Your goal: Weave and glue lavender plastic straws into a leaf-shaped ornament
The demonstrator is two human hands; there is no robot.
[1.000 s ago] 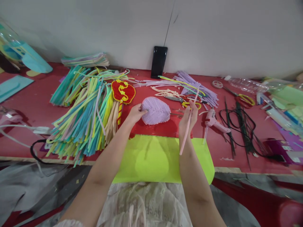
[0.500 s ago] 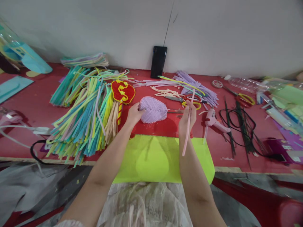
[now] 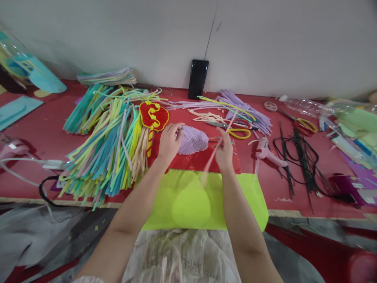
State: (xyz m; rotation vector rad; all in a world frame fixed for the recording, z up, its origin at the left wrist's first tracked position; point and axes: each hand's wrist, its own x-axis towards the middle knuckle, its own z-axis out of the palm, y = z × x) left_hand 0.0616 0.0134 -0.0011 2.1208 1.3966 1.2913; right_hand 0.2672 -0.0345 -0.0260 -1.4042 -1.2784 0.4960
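Observation:
A lilac leaf-shaped piece (image 3: 193, 140), made of fuzzy pipe cleaners laid in slanting rows, lies on a red sheet with a thin stem pointing right. My left hand (image 3: 170, 143) is at its left end, fingers curved and parted from the thumb, covering part of the edge. To the right of the stem, my right hand (image 3: 224, 151) pinches a pale pink pipe cleaner (image 3: 210, 160); its lower end is blurred. Behind that hand lie scissors with yellow and red handles (image 3: 240, 133) and short cream pipe-cleaner pieces (image 3: 207, 116).
Left is a big heap of coloured pipe cleaners (image 3: 103, 145) beside a red-and-yellow fan-shaped ornament (image 3: 154, 116). A phone (image 3: 198, 78) leans on the wall. A pink glue gun (image 3: 269, 152) with a black cable lies right. A lime-green sheet (image 3: 247, 200) hangs over the front edge.
My right hand has moved left and down toward the stem, swinging the pink pipe cleaner's lower end leftward. My left hand's fingers have lifted and loosened at the lilac piece, which now looks flatter.

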